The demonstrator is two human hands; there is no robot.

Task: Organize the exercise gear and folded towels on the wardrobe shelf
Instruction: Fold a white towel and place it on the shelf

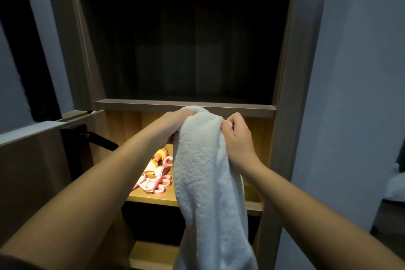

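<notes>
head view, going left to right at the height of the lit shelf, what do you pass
black handle → pink exercise bands → white towel → right hand → wardrobe side panel. The left hand grips the towel's top above the bands, so it is left out of the order.

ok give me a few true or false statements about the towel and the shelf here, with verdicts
1. The left hand and right hand both hold the towel. True.
2. Pink bands lie on the lit shelf. True.
3. The towel lies folded on the shelf. False: it hangs loose from the hands.
4. The bands are right of the towel. False: they are left of it.
</notes>
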